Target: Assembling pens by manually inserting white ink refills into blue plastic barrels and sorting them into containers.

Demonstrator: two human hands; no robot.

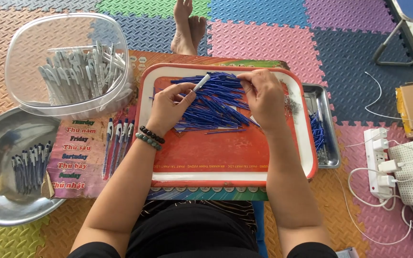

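Down on the bright interlocking foam floor mat, everything centres on the big red plastic tray with a white rim, carrying a loose heap of thin blue pen refills in its upper half. The left hand is pinched shut on a short white pen barrel, tip angled up over the heap; the right hand has its fingers closed down into the refills, though whether it grips one I cannot tell. Best to lift a single refill clear of the tangle and line it up straight with the barrel, I'd say. To the left, a round clear plastic tub holds a pile of white barrels; below it a steel bowl holds a row of finished blue-and-white pens. Right of the red tray, a small steel tray holds more blue refills and tiny metal springs.
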